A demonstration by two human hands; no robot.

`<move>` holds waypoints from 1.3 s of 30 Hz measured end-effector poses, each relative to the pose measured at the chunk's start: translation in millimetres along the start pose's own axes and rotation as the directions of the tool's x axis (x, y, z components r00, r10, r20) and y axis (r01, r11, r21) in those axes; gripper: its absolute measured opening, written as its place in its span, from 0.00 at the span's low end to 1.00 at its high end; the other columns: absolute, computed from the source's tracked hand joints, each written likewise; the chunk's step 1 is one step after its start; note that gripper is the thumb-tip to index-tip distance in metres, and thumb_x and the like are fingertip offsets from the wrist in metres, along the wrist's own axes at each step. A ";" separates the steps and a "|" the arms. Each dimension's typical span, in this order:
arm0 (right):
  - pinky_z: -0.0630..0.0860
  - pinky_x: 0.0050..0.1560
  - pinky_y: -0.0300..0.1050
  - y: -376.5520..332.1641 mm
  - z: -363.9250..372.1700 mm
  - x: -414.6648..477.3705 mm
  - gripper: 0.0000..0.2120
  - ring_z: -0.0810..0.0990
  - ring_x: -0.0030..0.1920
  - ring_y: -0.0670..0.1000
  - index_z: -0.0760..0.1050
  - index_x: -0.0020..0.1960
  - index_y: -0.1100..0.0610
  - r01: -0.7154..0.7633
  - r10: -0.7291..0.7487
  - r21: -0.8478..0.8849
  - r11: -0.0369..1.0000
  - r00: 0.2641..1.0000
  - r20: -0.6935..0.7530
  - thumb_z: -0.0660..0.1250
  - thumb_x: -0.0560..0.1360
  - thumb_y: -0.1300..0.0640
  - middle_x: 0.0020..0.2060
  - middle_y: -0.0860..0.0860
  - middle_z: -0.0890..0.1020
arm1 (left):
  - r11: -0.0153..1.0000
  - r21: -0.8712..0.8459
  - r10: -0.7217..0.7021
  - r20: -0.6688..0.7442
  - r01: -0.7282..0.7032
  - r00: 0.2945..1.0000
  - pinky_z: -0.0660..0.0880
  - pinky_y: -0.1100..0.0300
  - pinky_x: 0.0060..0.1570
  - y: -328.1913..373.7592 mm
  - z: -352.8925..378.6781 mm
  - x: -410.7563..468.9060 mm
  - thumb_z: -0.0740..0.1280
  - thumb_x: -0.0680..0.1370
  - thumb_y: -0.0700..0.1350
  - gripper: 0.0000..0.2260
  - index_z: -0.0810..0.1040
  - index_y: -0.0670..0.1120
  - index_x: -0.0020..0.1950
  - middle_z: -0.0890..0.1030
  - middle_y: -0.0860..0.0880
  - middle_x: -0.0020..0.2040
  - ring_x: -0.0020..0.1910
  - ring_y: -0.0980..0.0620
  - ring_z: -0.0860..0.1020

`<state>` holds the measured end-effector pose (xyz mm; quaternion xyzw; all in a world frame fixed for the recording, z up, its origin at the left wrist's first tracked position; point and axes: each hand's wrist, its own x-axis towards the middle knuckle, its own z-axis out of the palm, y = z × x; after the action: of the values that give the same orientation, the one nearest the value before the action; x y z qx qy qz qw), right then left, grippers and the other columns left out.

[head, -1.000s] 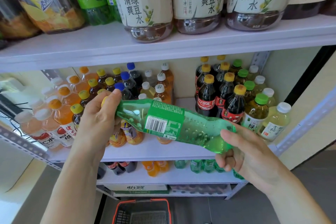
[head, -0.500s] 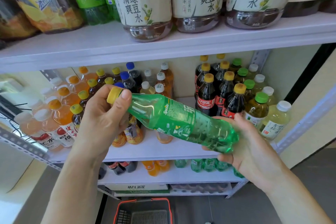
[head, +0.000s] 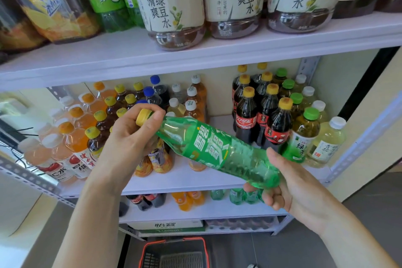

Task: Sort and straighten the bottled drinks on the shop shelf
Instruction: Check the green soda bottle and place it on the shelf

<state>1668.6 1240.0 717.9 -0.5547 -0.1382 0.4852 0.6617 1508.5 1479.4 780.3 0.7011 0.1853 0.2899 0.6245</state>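
The bottle (head: 217, 152), green with a green label, is in the air in front of the middle shelf (head: 185, 183) and touches no board. Its long axis slants across the shelf front: the yellow cap (head: 143, 116) is high and to the left, the base low and to the right, so it lies closer to flat than to upright.

The left hand (head: 128, 137) holds the neck end, fingers curled round it just under the cap and the thumb lying over the cap's side. The right hand (head: 289, 183) holds the base from beneath, fingers wrapped under it and the thumb laid along the side. Both hands are closed on the bottle, one at each end.

Behind the bottle's middle a bare strip of the shelf board runs back between the mixed tea bottles (head: 191, 104) on the left and the colas (head: 245, 119) on the right. The base end is the one nearer the colas. To stand the bottle anywhere, the cap would have to swing up over the base, so the right hand looks like the pivot and the left hand the one that steers.

On the lower shelf (head: 206, 211), just under the right hand, stand small green bottles (head: 237, 196) of similar colour; that may be where this one belongs, though their labels are too small to read.
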 end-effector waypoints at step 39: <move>0.83 0.36 0.45 54.0 1.8 -11.7 0.17 0.82 0.51 0.69 0.73 0.63 0.58 0.135 -0.090 0.452 0.882 0.989 -0.119 0.66 0.74 0.58 0.59 0.64 0.80 | 0.784 0.521 0.393 0.003 -0.337 0.919 0.62 0.67 0.27 25.3 51.2 17.5 0.67 0.74 0.62 0.19 0.73 0.48 0.38 0.71 0.57 0.26 0.25 0.59 0.66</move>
<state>1635.2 1227.1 675.8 -0.3961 -0.0201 0.4381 0.8067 1552.0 1447.2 805.5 0.8475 0.1488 0.3823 0.3369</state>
